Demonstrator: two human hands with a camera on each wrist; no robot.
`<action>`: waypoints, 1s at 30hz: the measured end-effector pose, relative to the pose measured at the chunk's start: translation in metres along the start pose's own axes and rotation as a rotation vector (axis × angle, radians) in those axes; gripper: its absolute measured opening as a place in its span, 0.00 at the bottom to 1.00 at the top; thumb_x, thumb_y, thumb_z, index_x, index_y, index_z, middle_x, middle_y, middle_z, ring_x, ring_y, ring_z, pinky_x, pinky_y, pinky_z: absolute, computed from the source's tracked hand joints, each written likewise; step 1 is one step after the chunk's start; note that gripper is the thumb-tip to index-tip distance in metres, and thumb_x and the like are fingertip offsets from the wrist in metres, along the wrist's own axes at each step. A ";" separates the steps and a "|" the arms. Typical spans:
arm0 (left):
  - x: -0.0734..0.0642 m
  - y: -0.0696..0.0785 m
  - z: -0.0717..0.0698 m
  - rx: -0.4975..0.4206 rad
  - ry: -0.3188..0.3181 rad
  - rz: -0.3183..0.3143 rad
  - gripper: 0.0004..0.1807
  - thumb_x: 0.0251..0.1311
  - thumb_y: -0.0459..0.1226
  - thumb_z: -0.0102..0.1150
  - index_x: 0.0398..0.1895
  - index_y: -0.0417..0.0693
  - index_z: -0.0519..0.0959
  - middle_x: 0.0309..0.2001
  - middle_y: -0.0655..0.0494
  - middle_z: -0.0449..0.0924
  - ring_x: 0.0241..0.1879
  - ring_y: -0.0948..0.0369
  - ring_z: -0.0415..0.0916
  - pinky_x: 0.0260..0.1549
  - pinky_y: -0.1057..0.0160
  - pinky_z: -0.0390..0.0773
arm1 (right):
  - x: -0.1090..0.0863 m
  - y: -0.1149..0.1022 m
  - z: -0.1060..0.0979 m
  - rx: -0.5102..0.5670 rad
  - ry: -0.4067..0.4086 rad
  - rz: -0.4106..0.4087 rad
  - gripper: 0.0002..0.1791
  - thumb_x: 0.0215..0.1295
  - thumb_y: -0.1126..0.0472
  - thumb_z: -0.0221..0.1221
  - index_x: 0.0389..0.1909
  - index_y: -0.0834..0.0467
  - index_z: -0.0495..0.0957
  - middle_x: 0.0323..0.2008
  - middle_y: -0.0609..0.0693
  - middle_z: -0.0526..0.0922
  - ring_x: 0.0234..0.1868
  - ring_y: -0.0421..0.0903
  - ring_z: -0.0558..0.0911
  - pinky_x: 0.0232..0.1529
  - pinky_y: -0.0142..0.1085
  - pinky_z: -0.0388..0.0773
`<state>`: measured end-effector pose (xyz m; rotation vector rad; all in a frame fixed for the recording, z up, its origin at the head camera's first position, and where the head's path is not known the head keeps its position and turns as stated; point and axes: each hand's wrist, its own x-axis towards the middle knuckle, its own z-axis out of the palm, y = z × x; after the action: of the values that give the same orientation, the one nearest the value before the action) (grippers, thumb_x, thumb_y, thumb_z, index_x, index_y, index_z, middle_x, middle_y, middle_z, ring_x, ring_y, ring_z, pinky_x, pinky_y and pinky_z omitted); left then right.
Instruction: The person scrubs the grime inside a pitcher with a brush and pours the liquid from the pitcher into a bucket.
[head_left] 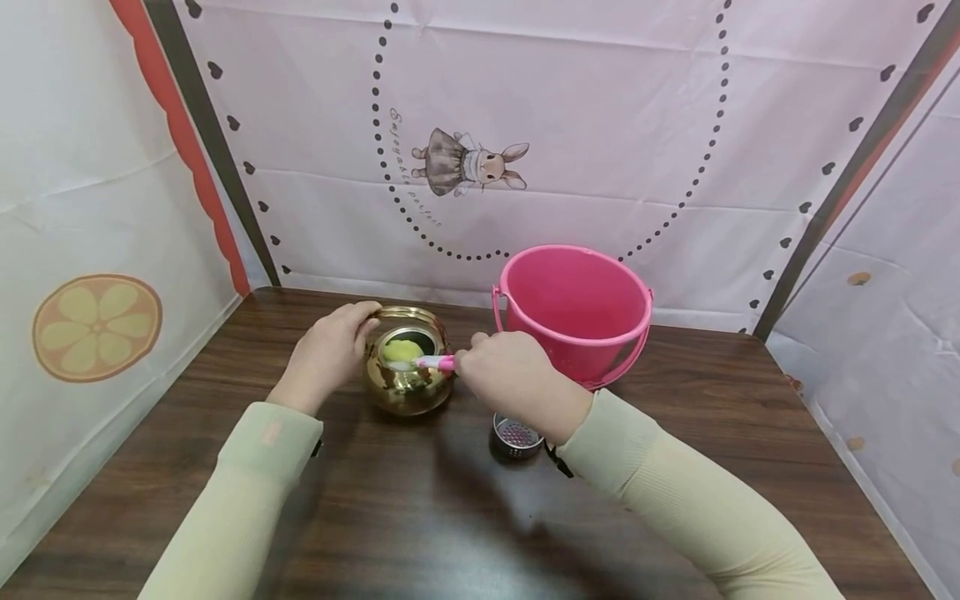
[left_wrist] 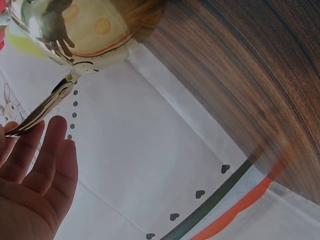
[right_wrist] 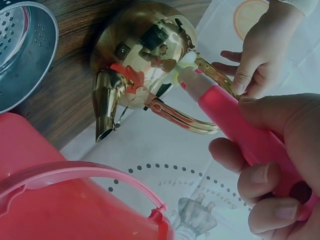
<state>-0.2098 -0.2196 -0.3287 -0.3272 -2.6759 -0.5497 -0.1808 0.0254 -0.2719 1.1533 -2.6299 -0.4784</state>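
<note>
A shiny gold kettle stands lidless on the table, its round mouth facing up. My left hand holds its arched handle between thumb and fingers, as the right wrist view also shows; in the left wrist view the other fingers of that hand are spread loosely. In my right hand is a pink-handled cleaning brush with a white neck. The brush's yellow-green, sponge-like head sits at the kettle's mouth, its lower part hidden inside. The kettle's spout shows in the right wrist view.
Behind my right hand stands a pink bucket with its handle hanging down. A perforated metal strainer lies on the dark wooden table, below my right wrist. Printed cloth walls enclose the table's back and sides.
</note>
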 end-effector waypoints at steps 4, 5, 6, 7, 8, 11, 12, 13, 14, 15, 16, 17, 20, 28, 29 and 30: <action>0.001 0.002 -0.002 -0.002 -0.006 -0.003 0.16 0.72 0.39 0.44 0.57 0.43 0.72 0.53 0.42 0.77 0.51 0.42 0.76 0.47 0.41 0.75 | -0.001 0.001 -0.002 0.006 -0.024 -0.002 0.06 0.59 0.62 0.61 0.38 0.52 0.83 0.26 0.48 0.79 0.26 0.42 0.76 0.18 0.37 0.79; 0.002 0.002 -0.002 -0.001 -0.007 -0.003 0.17 0.72 0.39 0.44 0.58 0.43 0.72 0.54 0.42 0.77 0.51 0.42 0.76 0.47 0.41 0.75 | -0.001 0.001 -0.002 0.008 -0.034 -0.002 0.07 0.59 0.62 0.62 0.38 0.52 0.82 0.26 0.48 0.79 0.26 0.42 0.76 0.18 0.37 0.79; 0.002 0.002 -0.002 -0.002 -0.006 -0.002 0.17 0.72 0.39 0.44 0.58 0.43 0.72 0.53 0.42 0.77 0.51 0.41 0.76 0.47 0.41 0.75 | -0.001 0.001 -0.003 0.012 -0.045 0.000 0.07 0.58 0.61 0.63 0.39 0.52 0.82 0.26 0.48 0.79 0.26 0.42 0.76 0.19 0.37 0.79; 0.002 0.002 -0.002 -0.002 -0.006 0.000 0.17 0.72 0.39 0.44 0.58 0.43 0.72 0.53 0.42 0.77 0.51 0.41 0.76 0.47 0.41 0.75 | -0.001 0.001 -0.003 0.012 -0.055 0.003 0.08 0.58 0.61 0.63 0.39 0.52 0.82 0.27 0.48 0.79 0.26 0.42 0.76 0.19 0.37 0.79; 0.002 0.002 -0.002 -0.003 -0.008 0.001 0.17 0.72 0.39 0.44 0.58 0.43 0.72 0.53 0.41 0.77 0.51 0.41 0.76 0.47 0.41 0.75 | -0.001 0.001 -0.004 0.012 -0.065 0.005 0.09 0.58 0.60 0.64 0.40 0.52 0.82 0.27 0.48 0.79 0.25 0.42 0.75 0.19 0.37 0.79; 0.003 0.002 -0.002 -0.001 -0.015 -0.003 0.17 0.72 0.39 0.44 0.58 0.44 0.72 0.53 0.42 0.77 0.51 0.41 0.76 0.47 0.41 0.75 | -0.001 0.001 -0.005 0.011 -0.080 0.013 0.09 0.58 0.60 0.64 0.40 0.52 0.82 0.27 0.49 0.79 0.25 0.42 0.76 0.19 0.37 0.79; 0.002 0.002 -0.002 -0.001 -0.019 -0.005 0.16 0.72 0.39 0.43 0.58 0.44 0.72 0.54 0.42 0.77 0.51 0.41 0.76 0.47 0.41 0.75 | -0.001 0.001 -0.005 0.011 -0.078 0.016 0.08 0.58 0.61 0.63 0.40 0.52 0.82 0.27 0.49 0.79 0.25 0.43 0.76 0.19 0.37 0.79; 0.002 0.002 -0.002 0.001 -0.024 -0.008 0.16 0.72 0.39 0.43 0.58 0.44 0.72 0.54 0.42 0.76 0.52 0.41 0.75 0.47 0.41 0.75 | -0.001 0.001 -0.005 0.011 -0.077 0.018 0.08 0.59 0.61 0.62 0.39 0.52 0.82 0.27 0.49 0.79 0.25 0.43 0.76 0.19 0.37 0.79; 0.002 0.001 -0.002 0.002 -0.028 -0.012 0.16 0.72 0.39 0.43 0.58 0.44 0.72 0.54 0.42 0.76 0.52 0.41 0.75 0.47 0.40 0.75 | -0.001 0.001 -0.005 0.013 -0.073 0.019 0.08 0.59 0.61 0.62 0.39 0.52 0.82 0.27 0.48 0.79 0.24 0.43 0.76 0.19 0.37 0.79; 0.002 0.001 -0.002 0.003 -0.031 -0.014 0.16 0.72 0.39 0.43 0.58 0.44 0.72 0.54 0.42 0.76 0.52 0.41 0.75 0.47 0.40 0.75 | -0.001 0.001 -0.005 0.017 -0.074 0.022 0.07 0.59 0.61 0.62 0.39 0.52 0.82 0.27 0.48 0.79 0.24 0.43 0.76 0.19 0.38 0.79; 0.001 0.001 -0.002 0.004 -0.033 -0.016 0.16 0.72 0.39 0.43 0.58 0.44 0.71 0.54 0.42 0.76 0.52 0.41 0.75 0.47 0.40 0.74 | 0.000 0.001 -0.005 0.021 -0.077 0.023 0.07 0.59 0.61 0.62 0.39 0.51 0.82 0.27 0.48 0.79 0.24 0.43 0.77 0.20 0.38 0.79; 0.001 0.000 -0.002 0.004 -0.036 -0.017 0.17 0.72 0.39 0.43 0.58 0.44 0.71 0.55 0.42 0.76 0.53 0.41 0.75 0.48 0.40 0.74 | 0.000 0.001 -0.006 0.023 -0.079 0.024 0.07 0.59 0.60 0.62 0.39 0.51 0.82 0.27 0.48 0.79 0.24 0.43 0.77 0.20 0.37 0.79; 0.001 0.000 -0.002 0.002 -0.024 -0.009 0.16 0.71 0.39 0.44 0.58 0.44 0.72 0.54 0.41 0.76 0.53 0.41 0.75 0.48 0.40 0.74 | 0.001 0.003 -0.008 0.026 -0.090 0.036 0.06 0.59 0.60 0.61 0.38 0.51 0.82 0.26 0.48 0.79 0.24 0.43 0.77 0.20 0.38 0.79; 0.000 -0.001 0.000 0.000 -0.009 -0.006 0.16 0.71 0.39 0.44 0.57 0.44 0.72 0.54 0.42 0.76 0.52 0.41 0.75 0.48 0.40 0.74 | 0.001 0.005 -0.012 0.053 -0.071 0.090 0.05 0.60 0.62 0.58 0.31 0.51 0.82 0.24 0.46 0.78 0.21 0.44 0.76 0.18 0.39 0.77; 0.000 0.000 0.000 -0.001 -0.010 -0.006 0.16 0.71 0.39 0.44 0.57 0.44 0.72 0.54 0.42 0.76 0.52 0.41 0.75 0.48 0.40 0.74 | 0.001 0.005 -0.012 0.055 -0.071 0.097 0.05 0.60 0.62 0.57 0.30 0.50 0.82 0.23 0.46 0.78 0.21 0.44 0.76 0.18 0.39 0.77; 0.000 0.000 0.000 -0.002 -0.011 -0.006 0.16 0.71 0.39 0.44 0.57 0.44 0.72 0.54 0.42 0.77 0.52 0.41 0.75 0.47 0.40 0.74 | 0.002 0.005 -0.012 0.058 -0.072 0.104 0.06 0.60 0.62 0.57 0.30 0.50 0.82 0.23 0.46 0.78 0.21 0.44 0.76 0.18 0.39 0.77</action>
<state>-0.2101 -0.2199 -0.3282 -0.3231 -2.6879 -0.5543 -0.1810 0.0250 -0.2585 1.0281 -2.7663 -0.4339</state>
